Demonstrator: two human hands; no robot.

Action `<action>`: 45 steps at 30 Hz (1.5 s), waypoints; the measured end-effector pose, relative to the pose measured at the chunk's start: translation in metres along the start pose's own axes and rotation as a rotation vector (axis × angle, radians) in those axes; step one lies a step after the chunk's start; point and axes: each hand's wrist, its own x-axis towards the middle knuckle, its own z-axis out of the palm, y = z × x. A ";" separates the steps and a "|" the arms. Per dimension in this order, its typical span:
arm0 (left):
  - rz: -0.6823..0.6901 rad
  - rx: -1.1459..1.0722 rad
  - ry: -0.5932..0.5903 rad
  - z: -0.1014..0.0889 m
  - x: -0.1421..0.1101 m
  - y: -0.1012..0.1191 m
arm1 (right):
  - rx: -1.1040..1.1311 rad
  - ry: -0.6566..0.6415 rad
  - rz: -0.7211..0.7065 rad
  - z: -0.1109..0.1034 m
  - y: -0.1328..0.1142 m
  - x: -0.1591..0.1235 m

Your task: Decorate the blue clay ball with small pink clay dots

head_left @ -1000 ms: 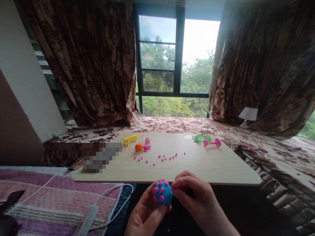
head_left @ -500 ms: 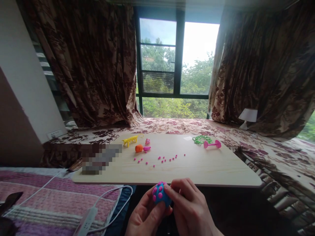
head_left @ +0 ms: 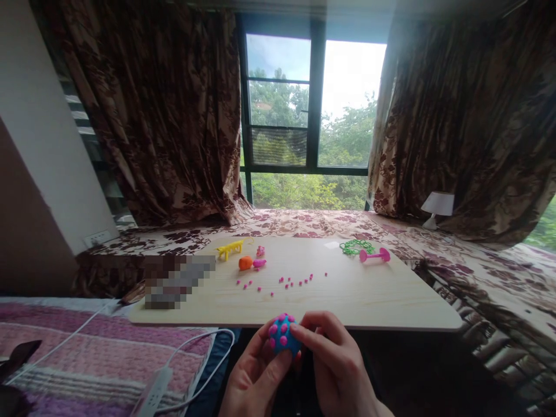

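Observation:
A blue clay ball [head_left: 293, 343] dotted with pink clay bits is held just in front of the table's near edge. My left hand [head_left: 256, 373] is closed around it, thumb on the near side and fingers behind. The index fingertip of my right hand [head_left: 343, 365] presses on the upper right of the ball. The other right fingers are curled, and that thumb is mostly hidden. Beyond the hands, several small pink clay balls [head_left: 292, 284] lie scattered on the light wooden table [head_left: 369, 301].
At the back left of the table are a yellow clay figure [head_left: 230, 249], an orange lump [head_left: 245, 263] and pink pieces [head_left: 259, 263]. Green strands [head_left: 354, 247] and a pink dumbbell-shaped piece [head_left: 375, 255] lie back right. A power strip [head_left: 154, 389] with a white cable rests on the bed.
The ball has risen slightly and turned a little in my left hand. My right hand has shifted slightly upward, its index fingertip still at the ball.

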 end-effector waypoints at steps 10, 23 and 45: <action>-0.063 -0.027 -0.038 -0.012 0.005 -0.003 | -0.313 0.084 0.516 -0.060 0.126 0.053; 0.004 0.031 0.047 -0.015 0.003 -0.001 | -0.461 -0.100 0.669 -0.036 0.159 0.066; -0.084 0.050 0.021 -0.010 -0.005 0.001 | 0.134 0.018 0.236 -0.012 -0.013 0.019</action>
